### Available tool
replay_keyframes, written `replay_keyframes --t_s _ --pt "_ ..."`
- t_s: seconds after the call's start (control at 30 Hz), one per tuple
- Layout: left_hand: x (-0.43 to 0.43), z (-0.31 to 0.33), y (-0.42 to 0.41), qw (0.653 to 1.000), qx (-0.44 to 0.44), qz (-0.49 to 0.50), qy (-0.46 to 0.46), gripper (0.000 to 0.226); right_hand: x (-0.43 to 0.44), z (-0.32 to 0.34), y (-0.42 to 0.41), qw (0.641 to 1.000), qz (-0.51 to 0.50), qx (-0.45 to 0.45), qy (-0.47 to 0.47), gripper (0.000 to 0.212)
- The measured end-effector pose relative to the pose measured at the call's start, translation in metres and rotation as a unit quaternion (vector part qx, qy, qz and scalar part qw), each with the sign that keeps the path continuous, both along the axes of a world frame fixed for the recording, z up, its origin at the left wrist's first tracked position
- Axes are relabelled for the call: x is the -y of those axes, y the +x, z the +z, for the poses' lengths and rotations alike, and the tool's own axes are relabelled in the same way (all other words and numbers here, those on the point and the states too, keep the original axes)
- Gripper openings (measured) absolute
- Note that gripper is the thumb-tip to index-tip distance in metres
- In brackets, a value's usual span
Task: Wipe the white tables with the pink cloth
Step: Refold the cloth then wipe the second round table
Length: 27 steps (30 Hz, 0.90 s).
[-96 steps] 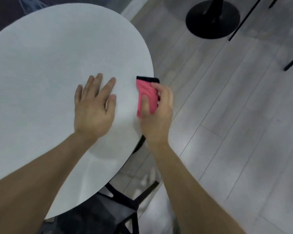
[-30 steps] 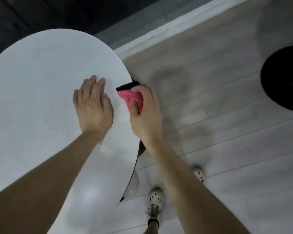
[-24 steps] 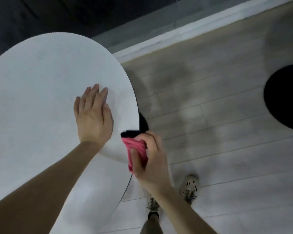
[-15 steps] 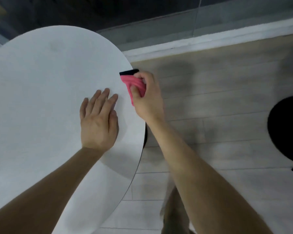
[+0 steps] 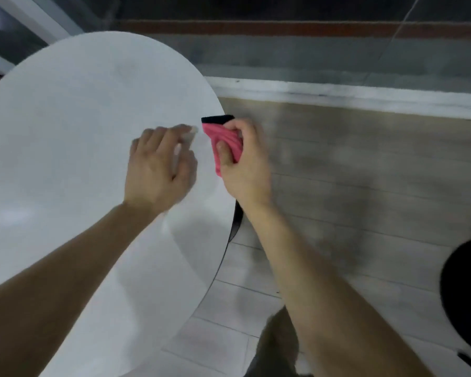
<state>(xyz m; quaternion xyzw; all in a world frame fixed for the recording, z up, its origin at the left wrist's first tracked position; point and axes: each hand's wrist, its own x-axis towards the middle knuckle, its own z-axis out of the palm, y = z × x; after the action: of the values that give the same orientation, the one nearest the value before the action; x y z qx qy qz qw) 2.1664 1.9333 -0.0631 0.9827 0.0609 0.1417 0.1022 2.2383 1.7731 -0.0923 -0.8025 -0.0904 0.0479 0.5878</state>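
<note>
A round white table point(image 5: 74, 131) fills the left of the head view. My right hand point(image 5: 246, 170) grips a folded pink cloth point(image 5: 223, 141) with a black edge and holds it against the table's right rim. My left hand point(image 5: 158, 167) lies on the tabletop just left of the cloth, with its fingers spread and loosely bent and blurred by motion. A narrow gap of table shows between its fingertips and the cloth.
Pale plank floor point(image 5: 365, 186) lies to the right of the table. A white baseboard point(image 5: 337, 96) and a dark glass wall run along the back. A black round table base point(image 5: 468, 292) sits at the right edge. My leg point(image 5: 278, 349) shows below.
My right hand has slid the cloth back and forth along the table's right rim while I walked round it. My left hand's fingers have now lifted slightly and moved toward the cloth.
</note>
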Motion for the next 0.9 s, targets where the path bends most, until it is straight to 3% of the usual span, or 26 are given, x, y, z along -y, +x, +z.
replay_keyframes --t_s 0.07,0.2,0.47,0.63,0.73,0.9 --pt "-0.024 -0.003 0.040 0.996 0.007 0.084 0.031 0.043 0.013 0.004 -0.051 0.999 -0.024 -0.016 0.015 0.030" --pt "-0.059 -0.021 0.089 0.969 -0.091 0.230 0.030 0.059 0.050 0.005 -0.114 1.000 0.006 -0.024 -0.006 0.034" --pt "-0.054 -0.035 0.099 0.964 -0.089 0.250 0.017 0.058 -0.051 -0.011 0.115 0.995 0.098 -0.012 0.016 0.029" --pt "-0.055 -0.029 0.085 0.964 -0.093 0.249 0.007 0.055 -0.006 -0.001 0.039 0.992 0.096 -0.067 0.043 0.031" --pt "-0.053 -0.032 0.087 0.964 -0.099 0.248 0.015 0.055 0.039 0.003 0.008 0.987 0.149 -0.054 0.029 0.033" --pt "-0.045 -0.034 0.091 0.963 -0.087 0.252 0.034 0.056 -0.063 0.001 0.146 0.970 0.240 -0.030 0.016 0.032"
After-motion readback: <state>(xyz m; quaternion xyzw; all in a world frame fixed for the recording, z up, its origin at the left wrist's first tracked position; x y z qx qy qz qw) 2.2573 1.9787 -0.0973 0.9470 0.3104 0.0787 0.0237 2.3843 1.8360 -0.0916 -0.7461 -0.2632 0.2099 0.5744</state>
